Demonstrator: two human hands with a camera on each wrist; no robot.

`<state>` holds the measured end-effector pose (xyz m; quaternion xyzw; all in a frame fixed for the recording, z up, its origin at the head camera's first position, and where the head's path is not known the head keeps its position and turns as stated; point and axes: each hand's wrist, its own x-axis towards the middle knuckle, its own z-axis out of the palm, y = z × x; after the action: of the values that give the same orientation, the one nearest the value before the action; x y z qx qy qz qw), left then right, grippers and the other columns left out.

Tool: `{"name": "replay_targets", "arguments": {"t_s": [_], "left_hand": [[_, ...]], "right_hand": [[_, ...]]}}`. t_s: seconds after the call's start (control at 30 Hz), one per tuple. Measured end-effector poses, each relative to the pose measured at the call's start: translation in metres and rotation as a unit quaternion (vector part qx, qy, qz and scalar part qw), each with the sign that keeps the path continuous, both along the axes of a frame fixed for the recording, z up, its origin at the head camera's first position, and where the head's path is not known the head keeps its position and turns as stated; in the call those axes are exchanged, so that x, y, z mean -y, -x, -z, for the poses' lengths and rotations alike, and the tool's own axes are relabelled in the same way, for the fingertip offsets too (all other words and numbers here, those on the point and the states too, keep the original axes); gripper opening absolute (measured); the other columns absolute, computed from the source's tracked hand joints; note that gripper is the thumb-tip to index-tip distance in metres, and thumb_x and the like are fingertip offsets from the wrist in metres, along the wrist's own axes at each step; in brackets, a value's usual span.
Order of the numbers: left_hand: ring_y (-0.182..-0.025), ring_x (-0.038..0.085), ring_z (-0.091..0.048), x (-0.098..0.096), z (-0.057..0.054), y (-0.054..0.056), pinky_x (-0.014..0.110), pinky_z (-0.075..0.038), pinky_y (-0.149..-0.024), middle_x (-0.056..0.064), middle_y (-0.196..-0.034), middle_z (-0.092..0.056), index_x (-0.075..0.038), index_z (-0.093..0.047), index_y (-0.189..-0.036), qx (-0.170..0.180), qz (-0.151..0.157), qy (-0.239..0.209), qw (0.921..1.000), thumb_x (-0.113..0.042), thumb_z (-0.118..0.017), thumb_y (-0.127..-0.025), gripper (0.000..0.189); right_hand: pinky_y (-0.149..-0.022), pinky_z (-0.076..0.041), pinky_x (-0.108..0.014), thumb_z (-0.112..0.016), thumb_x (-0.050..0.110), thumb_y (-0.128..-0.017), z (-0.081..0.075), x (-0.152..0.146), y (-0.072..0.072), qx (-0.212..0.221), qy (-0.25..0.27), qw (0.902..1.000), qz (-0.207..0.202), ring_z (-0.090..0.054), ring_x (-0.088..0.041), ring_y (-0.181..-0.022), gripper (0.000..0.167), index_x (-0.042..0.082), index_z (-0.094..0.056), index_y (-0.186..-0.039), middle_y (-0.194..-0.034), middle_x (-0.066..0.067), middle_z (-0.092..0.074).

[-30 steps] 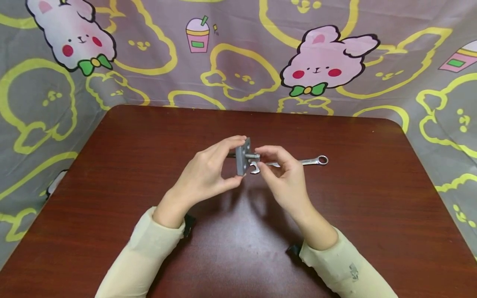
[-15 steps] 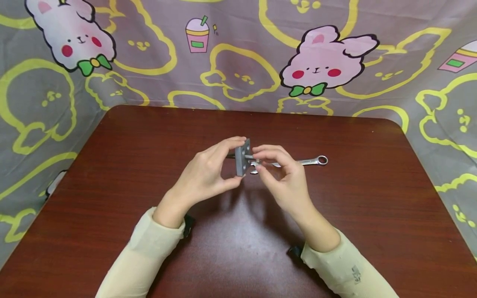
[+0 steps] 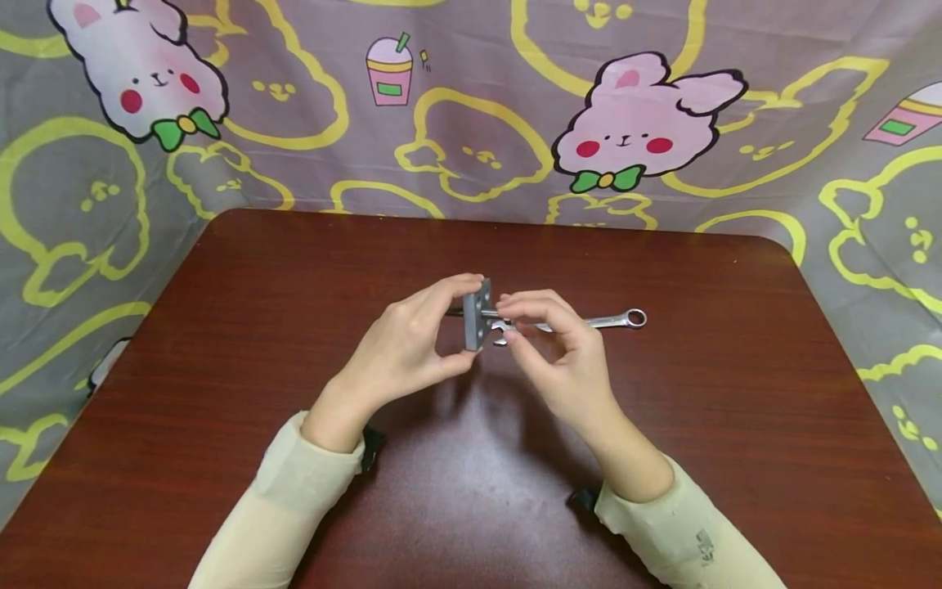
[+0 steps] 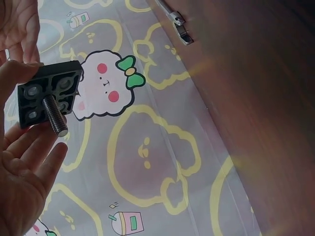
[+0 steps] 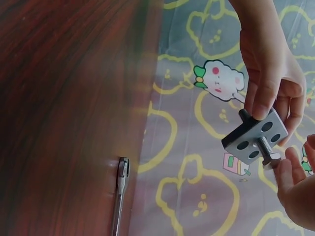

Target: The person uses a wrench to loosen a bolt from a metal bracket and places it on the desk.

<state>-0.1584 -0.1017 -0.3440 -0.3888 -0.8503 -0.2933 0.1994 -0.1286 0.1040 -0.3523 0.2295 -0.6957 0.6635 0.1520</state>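
My left hand holds a grey square plate by its top and bottom edges, thumb below and fingers above. A bolt runs through the plate's middle, its threaded end sticking out on the left hand's side. Several round holes surround it. On the other side, the bolt's hex head stands well off the plate, with bare thread between. My right hand pinches that head end with curled fingers and thumb; in the head view the fingers mostly hide it. Both hands are raised above the table.
A silver combination wrench lies on the brown table behind the right hand, which covers part of its shaft. Its ring end points right. A patterned cloth hangs around the table's back and sides.
The right fingers have shifted slightly left over the bolt's head, hiding what showed a second ago. The left hand and plate are nearly still, slightly lower in view.
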Motion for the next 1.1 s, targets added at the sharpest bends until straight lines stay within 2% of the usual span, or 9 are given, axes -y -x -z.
{"name": "replay_targets", "arguments": {"t_s": [0.13,0.3,0.37,0.47,0.57,0.67,0.77,0.9,1.1], "left_hand": [[-0.116,0.022,-0.065,0.0,0.002,0.001,0.035,-0.057,-0.091,0.011,-0.135,-0.062,-0.001,-0.052,-0.132,0.004,-0.002,0.002,1.0,-0.01,-0.084,-0.069,0.072],[-0.116,0.022,-0.065,0.001,0.001,0.002,0.035,-0.057,-0.093,0.011,-0.136,-0.062,-0.001,-0.053,-0.132,-0.002,-0.008,0.001,1.0,-0.012,-0.085,-0.068,0.072],[-0.116,0.023,-0.065,0.001,0.001,0.002,0.035,-0.057,-0.093,0.011,-0.135,-0.062,0.0,-0.053,-0.132,-0.005,-0.011,-0.002,0.9999,-0.012,-0.085,-0.068,0.073],[-0.116,0.022,-0.065,0.001,0.001,0.002,0.035,-0.057,-0.094,0.01,-0.135,-0.063,0.0,-0.054,-0.132,-0.007,-0.014,-0.006,0.9999,-0.013,-0.086,-0.067,0.073],[-0.117,0.022,-0.064,0.001,0.001,0.001,0.034,-0.056,-0.094,0.01,-0.134,-0.063,0.0,-0.054,-0.132,-0.01,-0.012,-0.01,0.9998,-0.013,-0.085,-0.068,0.072],[-0.119,0.023,-0.063,0.001,0.001,0.0,0.034,-0.056,-0.095,0.011,-0.135,-0.062,0.0,-0.054,-0.131,-0.021,-0.008,-0.014,0.9997,-0.013,-0.085,-0.069,0.071],[-0.121,0.024,-0.062,0.001,0.001,0.0,0.036,-0.055,-0.097,0.011,-0.136,-0.061,0.001,-0.054,-0.129,-0.035,-0.008,-0.018,0.9992,-0.012,-0.085,-0.068,0.069],[-0.121,0.024,-0.062,0.0,0.001,0.001,0.036,-0.055,-0.096,0.012,-0.137,-0.061,0.001,-0.054,-0.127,-0.044,-0.007,-0.021,0.9988,-0.009,-0.085,-0.068,0.068],[-0.121,0.024,-0.062,-0.001,0.001,0.002,0.035,-0.056,-0.095,0.011,-0.137,-0.061,0.001,-0.053,-0.127,-0.043,-0.004,-0.022,0.9988,-0.008,-0.084,-0.068,0.067]], "right_hand": [[-0.09,-0.058,-0.028,-0.063,-0.014,-0.085,-0.001,-0.001,-0.001,-0.007,0.011,0.9999,-0.006,-0.064,-0.015,-0.107,0.019,-0.009,-0.067,-0.103,-0.109,-0.002,-0.068],[-0.086,-0.059,-0.025,-0.062,-0.014,-0.085,-0.001,-0.003,0.001,-0.013,0.026,0.9996,0.005,-0.065,-0.015,-0.099,0.018,-0.01,-0.067,-0.102,-0.105,-0.01,-0.067],[-0.08,-0.06,-0.022,-0.063,-0.013,-0.085,0.0,-0.004,0.003,0.0,0.019,0.9995,0.024,-0.066,-0.012,-0.095,0.018,-0.009,-0.067,-0.102,-0.103,-0.013,-0.067],[-0.071,-0.058,-0.017,-0.065,-0.01,-0.086,0.004,-0.005,0.006,0.044,0.0,0.9979,0.049,-0.066,-0.007,-0.09,0.019,-0.008,-0.068,-0.105,-0.101,-0.012,-0.068],[-0.066,-0.056,-0.016,-0.068,-0.006,-0.087,0.007,-0.006,0.01,0.092,-0.024,0.9937,0.06,-0.065,-0.004,-0.086,0.021,-0.006,-0.067,-0.108,-0.1,-0.013,-0.07],[-0.065,-0.055,-0.017,-0.069,-0.001,-0.088,0.011,-0.007,0.011,0.121,-0.046,0.9895,0.066,-0.064,-0.003,-0.08,0.02,-0.004,-0.068,-0.107,-0.096,-0.018,-0.07],[-0.066,-0.056,-0.018,-0.068,0.003,-0.09,0.014,-0.006,0.012,0.132,-0.059,0.9878,0.058,-0.066,-0.003,-0.075,0.014,-0.004,-0.069,-0.102,-0.09,-0.022,-0.07],[-0.069,-0.059,-0.024,-0.065,0.003,-0.093,0.014,-0.003,0.012,0.14,-0.047,0.988,0.044,-0.068,-0.007,-0.073,0.011,-0.007,-0.068,-0.097,-0.084,-0.024,-0.069],[-0.067,-0.058,-0.024,-0.063,0.003,-0.093,0.01,0.0,0.015,0.139,-0.026,0.9885,0.053,-0.068,-0.017,-0.071,0.012,-0.007,-0.067,-0.098,-0.078,-0.021,-0.068]]}}
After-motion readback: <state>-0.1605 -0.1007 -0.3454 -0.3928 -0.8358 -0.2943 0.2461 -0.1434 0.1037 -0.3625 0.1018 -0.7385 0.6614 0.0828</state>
